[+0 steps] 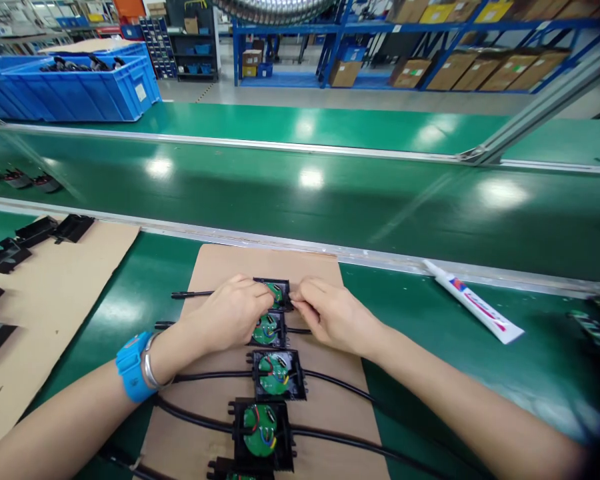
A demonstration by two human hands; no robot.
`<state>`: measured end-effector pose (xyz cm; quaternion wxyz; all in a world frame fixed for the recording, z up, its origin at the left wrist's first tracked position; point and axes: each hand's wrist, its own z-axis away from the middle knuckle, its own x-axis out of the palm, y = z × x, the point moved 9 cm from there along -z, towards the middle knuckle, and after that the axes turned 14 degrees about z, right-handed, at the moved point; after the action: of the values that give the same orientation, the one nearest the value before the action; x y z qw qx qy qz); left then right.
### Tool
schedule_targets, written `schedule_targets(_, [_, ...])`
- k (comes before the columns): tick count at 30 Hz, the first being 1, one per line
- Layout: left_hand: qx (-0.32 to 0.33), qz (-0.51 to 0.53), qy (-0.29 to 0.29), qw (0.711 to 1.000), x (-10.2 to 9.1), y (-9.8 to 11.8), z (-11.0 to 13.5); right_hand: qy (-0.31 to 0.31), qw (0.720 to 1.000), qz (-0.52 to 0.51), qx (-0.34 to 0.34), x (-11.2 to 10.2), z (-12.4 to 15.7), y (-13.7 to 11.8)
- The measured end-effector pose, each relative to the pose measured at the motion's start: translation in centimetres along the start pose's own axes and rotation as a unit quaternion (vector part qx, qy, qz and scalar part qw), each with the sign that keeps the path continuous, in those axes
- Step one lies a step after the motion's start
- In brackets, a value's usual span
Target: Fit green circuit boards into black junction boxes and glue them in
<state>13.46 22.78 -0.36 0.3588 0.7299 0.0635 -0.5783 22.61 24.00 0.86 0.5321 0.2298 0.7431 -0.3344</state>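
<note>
Several small black boxes with round green circuit boards and black cables lie in a column on a brown cardboard sheet (220,267). My left hand (230,317) and my right hand (333,317) meet over the farthest box (275,293), fingers curled and pinched on its edges. The second box (267,329) lies partly under my left hand. Two more boxes (277,375) (261,430) sit closer to me, untouched. A blue watch and a metal bracelet are on my left wrist.
A white glue tube (473,302) lies to the right by the rail. A second cardboard sheet (55,293) with black plastic parts (35,237) is at the left. A green conveyor belt (300,193) runs beyond. Blue bins (80,87) and shelving stand behind.
</note>
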Motion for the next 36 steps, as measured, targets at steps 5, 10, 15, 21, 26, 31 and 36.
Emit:
schedule_targets(5, [-0.004, -0.01, -0.001, 1.0, 0.0, 0.0, 0.0, -0.067, 0.997, 0.006, 0.035, 0.9, 0.1, 1.1])
schedule_targets(10, [-0.002, -0.008, 0.012, 1.0, 0.0, 0.0, 0.0, -0.078, 0.996, 0.039, 0.005, 1.0, -0.6, 0.0])
schedule_targets(15, [-0.014, -0.009, 0.016, 1.0, 0.0, 0.0, 0.0, 0.025, 0.996, 0.081, -0.005, 1.3, 0.2, 0.0])
schedule_targets(21, [-0.017, -0.004, 0.008, 1.0, 0.0, 0.1, 0.0, 0.012, 0.997, 0.071, -0.001, 1.8, 0.5, 0.4])
schedule_targets(26, [-0.015, 0.008, -0.002, 1.0, 0.3, 0.0, 0.0, 0.028, 0.992, 0.126, 0.0, 1.7, 0.7, 0.3])
schedule_targets(31, [-0.007, 0.011, -0.001, 1.0, 0.5, 0.0, 0.0, 0.02, 0.979, 0.204, 0.009, 1.6, 0.8, -0.1])
schedule_targets(36, [0.008, -0.012, 0.006, 1.0, 0.5, 0.2, 0.2, 0.023, 0.968, 0.251, 0.01, 1.3, 0.9, -0.1])
